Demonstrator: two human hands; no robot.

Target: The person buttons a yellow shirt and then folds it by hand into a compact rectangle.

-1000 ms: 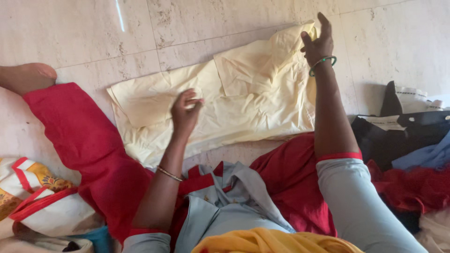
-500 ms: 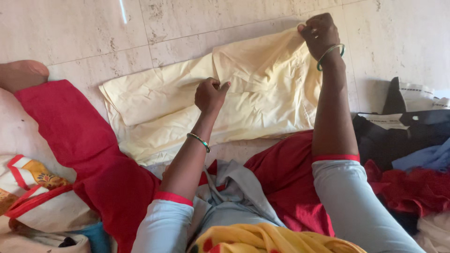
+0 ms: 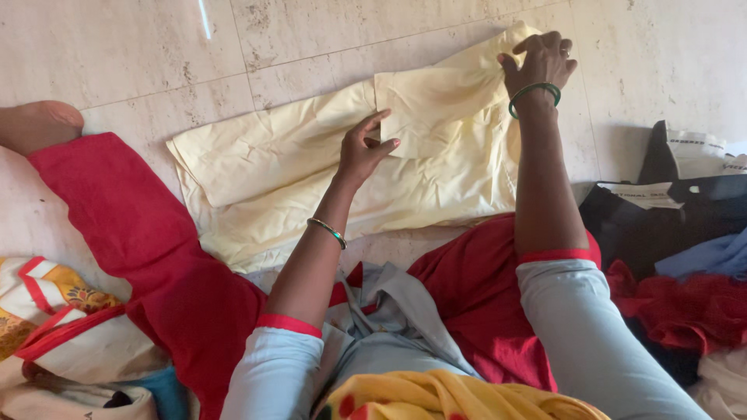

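On pale floor tiles (image 3: 140, 54), both hands, left hand (image 3: 364, 149) and right hand (image 3: 538, 62), press cream cloth (image 3: 272, 167).

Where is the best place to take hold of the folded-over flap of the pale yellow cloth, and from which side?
Probably at the flap's free lower-left corner, beside the left hand, coming from the person's side. That edge lies loose on the yellow cloth, so fingers can slip under it. The far right corner is already under the right hand.

- Left hand (image 3: 363, 152): thin bangle at the wrist, pale grey sleeve with red cuff
- Right hand (image 3: 541, 61): green bangle, matching grey sleeve
- Red trousers (image 3: 148, 249) at 8 o'clock
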